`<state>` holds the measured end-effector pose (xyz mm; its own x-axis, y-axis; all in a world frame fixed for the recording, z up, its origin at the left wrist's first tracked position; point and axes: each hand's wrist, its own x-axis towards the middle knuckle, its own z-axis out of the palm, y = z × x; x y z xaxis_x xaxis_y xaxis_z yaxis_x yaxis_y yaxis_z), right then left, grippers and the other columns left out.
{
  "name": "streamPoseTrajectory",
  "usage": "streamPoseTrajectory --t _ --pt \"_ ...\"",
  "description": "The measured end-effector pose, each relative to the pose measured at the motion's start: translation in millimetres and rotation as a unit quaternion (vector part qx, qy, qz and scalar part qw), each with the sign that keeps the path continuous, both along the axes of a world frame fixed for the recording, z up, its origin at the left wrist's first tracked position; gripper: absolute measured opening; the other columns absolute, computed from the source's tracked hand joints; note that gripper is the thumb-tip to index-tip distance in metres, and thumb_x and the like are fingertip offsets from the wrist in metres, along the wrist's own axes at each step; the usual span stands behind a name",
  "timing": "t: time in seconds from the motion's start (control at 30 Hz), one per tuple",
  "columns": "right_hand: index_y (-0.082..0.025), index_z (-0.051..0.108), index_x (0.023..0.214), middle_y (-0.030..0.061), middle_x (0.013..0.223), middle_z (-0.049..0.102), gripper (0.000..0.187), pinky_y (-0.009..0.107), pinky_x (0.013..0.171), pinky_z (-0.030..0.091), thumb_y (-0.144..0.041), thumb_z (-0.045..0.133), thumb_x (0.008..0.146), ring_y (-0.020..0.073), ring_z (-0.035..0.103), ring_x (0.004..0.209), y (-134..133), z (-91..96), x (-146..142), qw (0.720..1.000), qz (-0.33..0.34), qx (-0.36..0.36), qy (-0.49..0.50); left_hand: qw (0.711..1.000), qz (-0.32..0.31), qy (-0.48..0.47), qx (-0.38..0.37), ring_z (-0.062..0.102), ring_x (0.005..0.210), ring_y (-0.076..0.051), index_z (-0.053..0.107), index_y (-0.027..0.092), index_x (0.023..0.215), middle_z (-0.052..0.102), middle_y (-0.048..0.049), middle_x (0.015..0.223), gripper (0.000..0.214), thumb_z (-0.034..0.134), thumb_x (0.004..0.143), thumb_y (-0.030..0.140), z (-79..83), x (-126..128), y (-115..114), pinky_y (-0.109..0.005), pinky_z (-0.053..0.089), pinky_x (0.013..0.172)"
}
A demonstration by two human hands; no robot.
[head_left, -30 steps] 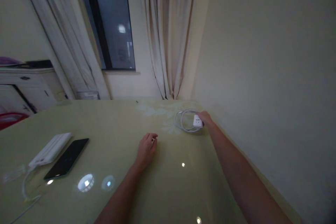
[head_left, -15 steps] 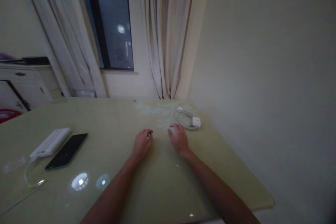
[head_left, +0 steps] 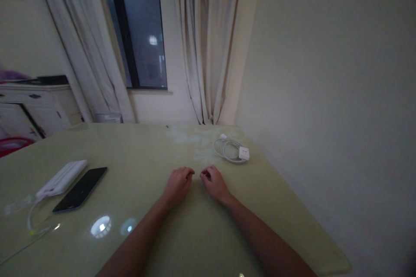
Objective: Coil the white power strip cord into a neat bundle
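My left hand is over the middle of the table, its fingers curled and thumb tip drawn in close to them. Facing it across a narrow gap, my right hand has thumb and forefinger brought together in a pinch. I see nothing held in either hand. Just beyond my right hand lies a coiled white extension cord, its white socket block at the right end and its plug at the far side. The hands do not touch the cord.
A pale green, glossy table spans the front, meeting a wall at right. Toward the left lie a black phone and a white power bank with a cable. Curtains hang behind.
Both hands have drawn nearer each other and slightly toward me. Their fingers have closed from a loose, open curl. My right hand has moved away from the cord, and the view has shifted slightly.
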<state>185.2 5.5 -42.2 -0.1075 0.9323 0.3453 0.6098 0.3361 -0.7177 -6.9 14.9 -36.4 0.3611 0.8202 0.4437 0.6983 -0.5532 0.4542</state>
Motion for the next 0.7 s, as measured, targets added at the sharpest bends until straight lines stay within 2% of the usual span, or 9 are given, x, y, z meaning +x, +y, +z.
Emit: streamPoseTrajectory --t 0.17,0.47,0.6,0.7 --pt "-0.018 0.068 0.093 0.0065 0.099 0.065 0.007 0.032 0.089 0.049 -0.017 0.061 0.093 0.0203 0.061 0.096 -6.2 2.3 -2.7 0.999 0.016 0.017 -0.04 0.998 -0.037 0.051 0.009 0.066 0.1 -0.023 0.067 0.021 0.102 0.073 -0.0065 0.102 0.021 0.048 0.097 0.014 0.4 11.9 -7.9 -0.039 0.046 0.09" --pt "-0.019 0.068 0.096 0.0076 0.102 0.066 0.009 0.032 0.093 0.048 -0.018 0.06 0.094 0.0208 0.061 0.101 -7.5 4.5 -3.0 0.996 0.011 0.027 -0.083 0.999 -0.016 0.046 0.008 0.066 0.1 -0.022 0.067 0.021 0.102 0.073 -0.0064 0.102 0.02 0.049 0.097 0.014 3.5 11.2 -10.5 -0.037 0.045 0.091" --pt "-0.019 0.069 0.105 0.0097 0.11 0.067 0.015 0.036 0.099 0.045 -0.022 0.058 0.095 0.0241 0.06 0.108 -2.1 16.8 23.0 0.983 -0.025 0.041 -0.179 0.999 0.001 0.032 0.002 0.067 0.099 -0.022 0.067 0.021 0.101 0.073 -0.0063 0.102 0.019 0.05 0.095 0.013 7.0 9.9 -9.5 -0.038 0.044 0.091" --pt "-0.017 0.067 0.119 0.013 0.122 0.067 0.026 0.038 0.105 0.041 -0.023 0.056 0.096 0.027 0.058 0.118 3.6 27.0 54.7 0.966 -0.109 0.039 -0.231 0.999 0.025 0.028 -0.003 0.067 0.098 -0.023 0.067 0.02 0.1 0.074 -0.0066 0.103 0.019 0.05 0.095 0.013 10.3 8.5 -7.9 -0.038 0.043 0.091"
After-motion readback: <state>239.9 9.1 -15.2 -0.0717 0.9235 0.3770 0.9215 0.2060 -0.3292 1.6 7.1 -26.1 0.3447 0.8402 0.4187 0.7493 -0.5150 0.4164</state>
